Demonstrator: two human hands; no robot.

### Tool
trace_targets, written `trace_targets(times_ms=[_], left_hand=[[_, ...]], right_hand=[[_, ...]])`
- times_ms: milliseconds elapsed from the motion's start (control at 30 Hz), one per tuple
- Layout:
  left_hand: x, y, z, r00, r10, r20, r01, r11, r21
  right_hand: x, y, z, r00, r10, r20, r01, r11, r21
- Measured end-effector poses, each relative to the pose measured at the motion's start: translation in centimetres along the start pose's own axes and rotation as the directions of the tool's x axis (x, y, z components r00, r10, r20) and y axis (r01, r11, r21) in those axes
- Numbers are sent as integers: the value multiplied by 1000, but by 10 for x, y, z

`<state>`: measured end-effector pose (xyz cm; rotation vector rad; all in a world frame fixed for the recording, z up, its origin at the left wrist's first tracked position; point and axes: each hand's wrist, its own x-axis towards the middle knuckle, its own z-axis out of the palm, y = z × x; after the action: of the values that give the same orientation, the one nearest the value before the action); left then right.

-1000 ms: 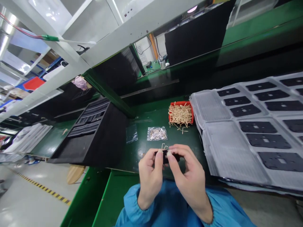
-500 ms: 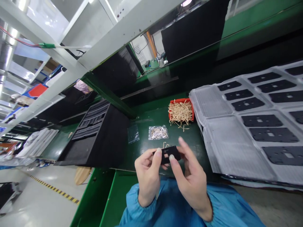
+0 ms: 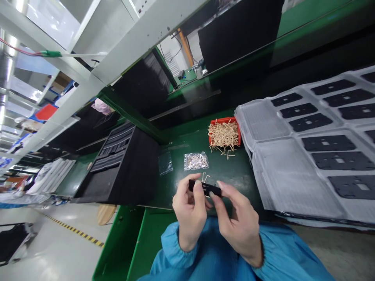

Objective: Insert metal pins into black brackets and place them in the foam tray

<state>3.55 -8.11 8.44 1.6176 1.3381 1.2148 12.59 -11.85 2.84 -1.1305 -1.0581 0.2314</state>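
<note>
A small black plate [image 3: 207, 188] is held up between both hands, tilted so that it shows mostly edge-on. My left hand [image 3: 190, 210] grips its left end, thumb on the near side. At the right end, my right hand [image 3: 236, 222] pinches the plate between thumb and fingers. Just beyond it, a few thin bent tan pieces [image 3: 206, 177] lie on the green bench [image 3: 187, 146]. Farther back are a clear bag of small metallic parts [image 3: 196, 160] and a red bin [image 3: 240, 134] heaped with tan pieces [image 3: 224, 134].
On the right, a pale tray [image 3: 293, 175] bears several flat black plates [image 3: 342, 160]. A black compartmented box [image 3: 131, 171] stands on the left, near an empty-looking clear bag [image 3: 165, 164]. Green bins [image 3: 125, 238] sit below the bench edge, and a pale metal beam [image 3: 140, 39] crosses above.
The black plate has turned from showing its broad face to nearly edge-on. My right hand's raised index finger has come down onto its right end. The camera view has shifted slightly.
</note>
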Motion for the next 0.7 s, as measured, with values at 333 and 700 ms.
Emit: trace_targets(times_ms=[333,700], left_hand=[[4,-2,-4,997,-3,-75,3,1000,2],[-1,-1,-29,753,621,220,-649,755,92]], right_hand=[[5,0,-3,970,-204,133,216,972,-88],[16,-16,-13,977,199,74,-209,961,182]])
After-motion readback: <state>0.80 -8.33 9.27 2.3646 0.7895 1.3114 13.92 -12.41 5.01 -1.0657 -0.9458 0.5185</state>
